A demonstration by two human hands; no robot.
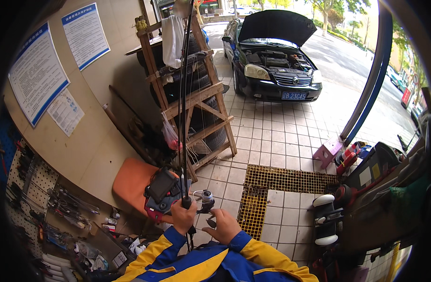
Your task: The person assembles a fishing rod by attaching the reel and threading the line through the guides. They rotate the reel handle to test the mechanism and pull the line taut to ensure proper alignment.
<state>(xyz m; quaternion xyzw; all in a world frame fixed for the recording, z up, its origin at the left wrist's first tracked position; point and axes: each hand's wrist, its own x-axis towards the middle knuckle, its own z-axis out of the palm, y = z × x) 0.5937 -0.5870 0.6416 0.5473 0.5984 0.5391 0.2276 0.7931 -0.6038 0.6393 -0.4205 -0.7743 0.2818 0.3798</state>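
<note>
A black fishing rod [183,117] stands nearly upright before me, its shaft rising past the top of the view. My left hand [183,217] is wrapped round the rod's lower part. Just right of that hand sits a spinning reel [206,196] with a silver spool and a dark body. Beside it, my right hand [223,226] is closed, thumb and fingers pinching the reel's dark handle knob [211,222]. Both forearms are in blue and yellow sleeves. The rod's butt is partly hidden behind my left hand and jacket.
A wooden A-frame ladder [196,98] stands in front of stacked tyres [210,122]. An orange chair [131,181] holds a black device [163,184]. Beyond, a black car [276,70] has its bonnet raised. Yellow floor grating [290,178] and a pink stool [327,152] lie right.
</note>
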